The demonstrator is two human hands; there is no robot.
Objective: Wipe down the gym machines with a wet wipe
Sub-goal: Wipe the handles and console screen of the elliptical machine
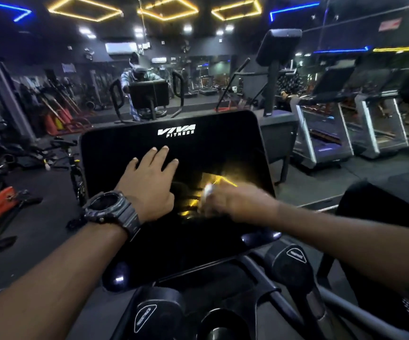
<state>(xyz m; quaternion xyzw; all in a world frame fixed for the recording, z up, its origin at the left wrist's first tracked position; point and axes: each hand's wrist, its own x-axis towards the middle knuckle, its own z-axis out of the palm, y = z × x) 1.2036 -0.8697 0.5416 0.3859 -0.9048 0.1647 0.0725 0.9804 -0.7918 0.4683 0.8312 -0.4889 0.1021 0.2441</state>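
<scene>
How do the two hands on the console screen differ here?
The left hand lies flat with fingers spread straight and holds nothing; the right hand is curled round a white wet wipe. The left hand is sharp, with a dark watch on its wrist; the right is motion-blurred. Both are on the black console screen.

Both hands lie on the console screen (174, 182), left hand (147, 182) beside right hand (235, 202), treadmills (345, 133) behind right.

"VIVA FITNESS" in white on top of black console screen (174, 182); handle-cap labels unreadable.
</scene>
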